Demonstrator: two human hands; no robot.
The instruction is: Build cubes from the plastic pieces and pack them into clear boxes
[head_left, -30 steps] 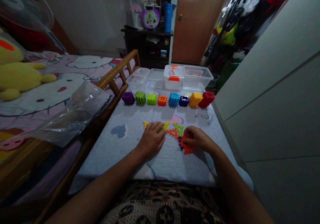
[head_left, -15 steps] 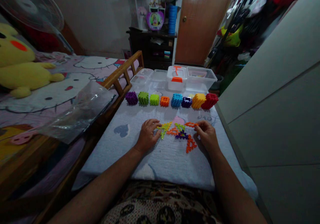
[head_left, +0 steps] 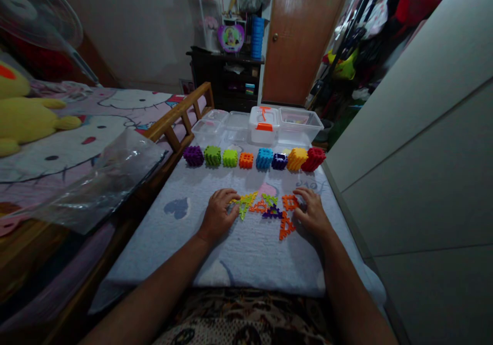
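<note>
My left hand (head_left: 220, 212) pinches the left end of a yellow piece (head_left: 250, 198), which lies against a lime triangular piece (head_left: 242, 207). My right hand (head_left: 313, 211) has thumb and finger on the right edge of an orange square piece (head_left: 289, 202). Just below that square is an orange triangle (head_left: 285, 227). Between my hands lie another orange triangle (head_left: 259, 207), a green triangle (head_left: 269, 199) and a purple triangle (head_left: 272, 212), close together on the cloth.
A row of coloured stacks runs across the cloth (head_left: 246, 257), from a purple stack (head_left: 193, 156) to a red stack (head_left: 314, 159). Behind stand a lidded clear box (head_left: 264, 125) and an open clear bin (head_left: 299, 125). A wooden bed rail (head_left: 177, 116) borders the left side.
The orange square in my right hand has turned from edge-on to flat, its face now showing beside the orange triangle. The whole view has shifted slightly; my left hand keeps its place at the yellow piece.
</note>
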